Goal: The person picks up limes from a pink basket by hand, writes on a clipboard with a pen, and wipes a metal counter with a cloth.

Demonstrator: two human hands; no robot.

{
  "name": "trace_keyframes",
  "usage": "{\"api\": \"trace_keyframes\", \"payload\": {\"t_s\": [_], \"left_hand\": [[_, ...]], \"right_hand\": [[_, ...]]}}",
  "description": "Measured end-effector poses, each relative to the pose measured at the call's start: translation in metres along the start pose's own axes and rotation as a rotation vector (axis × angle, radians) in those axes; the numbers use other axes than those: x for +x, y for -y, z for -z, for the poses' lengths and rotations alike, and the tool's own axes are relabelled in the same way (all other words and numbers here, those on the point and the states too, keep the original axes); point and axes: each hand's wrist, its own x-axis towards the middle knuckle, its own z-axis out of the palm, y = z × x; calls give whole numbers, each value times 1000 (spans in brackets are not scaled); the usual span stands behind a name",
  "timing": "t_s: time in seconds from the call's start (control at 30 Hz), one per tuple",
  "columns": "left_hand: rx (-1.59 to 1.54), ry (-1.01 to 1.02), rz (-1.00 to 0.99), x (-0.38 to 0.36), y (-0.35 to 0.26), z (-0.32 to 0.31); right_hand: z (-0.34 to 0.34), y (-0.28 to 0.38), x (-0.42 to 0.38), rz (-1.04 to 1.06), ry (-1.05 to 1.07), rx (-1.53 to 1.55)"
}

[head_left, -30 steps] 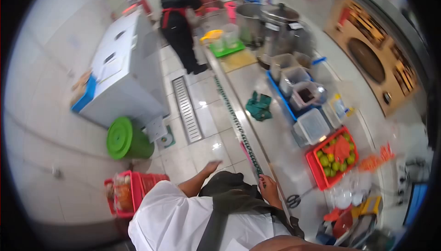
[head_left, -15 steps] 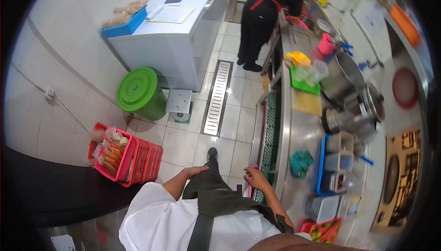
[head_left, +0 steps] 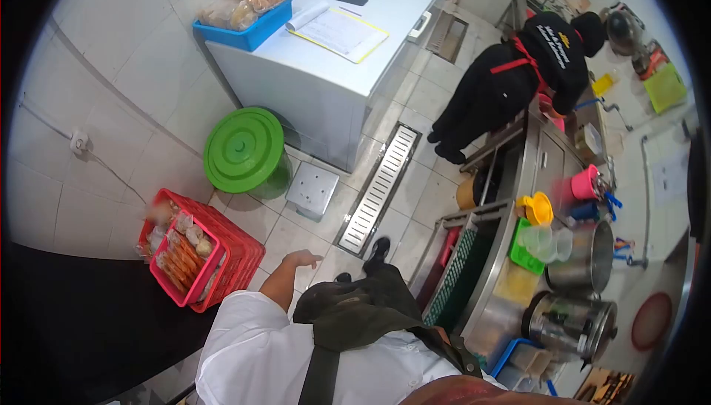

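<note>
My left hand (head_left: 302, 258) hangs over the tiled floor beside my dark apron (head_left: 363, 305), fingers loosely stretched, with nothing in it. Nearest to it are a metal-topped scale (head_left: 312, 188) and a red crate (head_left: 241, 257) with a pink basket (head_left: 181, 297) of bagged food on it. My right hand does not show; only a bit of skin appears at the apron's right edge. A green lidded bin (head_left: 244, 149) stands beyond the scale.
A floor drain (head_left: 379, 186) runs ahead of my shoes. A white chest freezer (head_left: 296, 83) carries a blue basket (head_left: 248, 31) and a clipboard (head_left: 341, 33). On the right, a co-worker (head_left: 511, 79) bends over the steel counter (head_left: 485, 301), where pots and cups stand.
My view has moved forward and turned, so the freezer and co-worker look nearer. My right hand has gone out of sight. The left hand's fingers now reach out over the floor.
</note>
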Motion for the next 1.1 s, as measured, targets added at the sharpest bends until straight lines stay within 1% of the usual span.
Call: {"api": "trace_keyframes", "payload": {"t_s": [0.03, 0.07, 0.1, 0.17, 0.23, 0.3, 0.33, 0.37, 0.4, 0.43, 0.47, 0.5, 0.53, 0.6, 0.63, 0.67, 0.73, 0.77, 0.8, 0.83, 0.87, 0.9, 0.93, 0.97, 1.0, 1.03, 1.07, 1.1], "left_hand": [[14, 6, 24, 13, 3, 11], [-29, 69, 162, 5, -18, 22], [-116, 120, 129, -4, -30, 29], [-418, 191, 231, 8, -45, 36], [-529, 158, 227, 6, -79, 50], [-612, 8, 148, -4, -133, 90], [-652, -63, 111, -10, -151, 110], [-505, -318, 5, 17, -143, 131], [-354, -554, -95, 45, -132, 140], [-328, -800, -166, 46, -140, 159], [-298, -1050, -241, 48, -155, 195], [-347, -1268, -292, 44, -169, 230], [-397, -1487, -340, 34, -188, 265], [-507, -1716, -273, -2, -241, 331], [-490, -1814, -301, -12, -261, 365], [-472, -1904, -327, -16, -278, 393], [-473, -1970, -378, -11, -302, 456], [-428, -1977, -451, -3, -308, 490], [-388, -1977, -510, 6, -313, 516], [-374, -1970, -545, 14, -319, 540], [-355, -1967, -580, 22, -326, 566], [-307, -1958, -496, 32, -328, 589], [-270, -1953, -445, 46, -327, 608], [-228, -1932, -310, 50, -333, 614], [-180, -1897, -179, 46, -344, 618], [-126, -1859, -53, 46, -349, 622], [-100, -1802, -17, 51, -345, 621], [-91, -1791, 25, 51, -345, 623]], "right_hand": [[8, 10, 19, -16, 17, -9], [16, 23, 41, -26, 34, -17], [27, 36, 66, -25, 50, -28], [50, 68, 123, 6, 72, -62], [82, 108, 187, 64, 73, -111], [114, 147, 264, 145, 71, -197], [130, 169, 316, 220, 72, -306], [144, 190, 379, 339, 58, -511], [158, 224, 419, 526, -14, -792], [192, 270, 458, 621, 58, -993], [249, 373, 429, 737, 121, -1178], [268, 435, 414, 442, -145, -362], [290, 485, 445, 487, -130, -254], [322, 592, 447, 761, -326, -158], [339, 644, 440, 855, -377, -306], [348, 685, 440, 933, -369, -183], [354, 774, 410, 937, -298, 71], [350, 820, 378, 908, -327, 90], [344, 852, 386, 978, -273, 138], [339, 897, 346, 1090, -286, 45], [329, 930, 354, 1186, -205, 96], [321, 968, 358, 1308, -290, -32], [313, 1007, 351, 1354, -244, -66], [306, 1043, 348, 1424, -272, -160], [298, 1077, 362, 1566, -283, -216], [293, 1107, 358, 1545, -242, -267], [287, 1140, 377, 1612, -288, -392], [278, 1170, 386, 1609, -335, -467]]}}
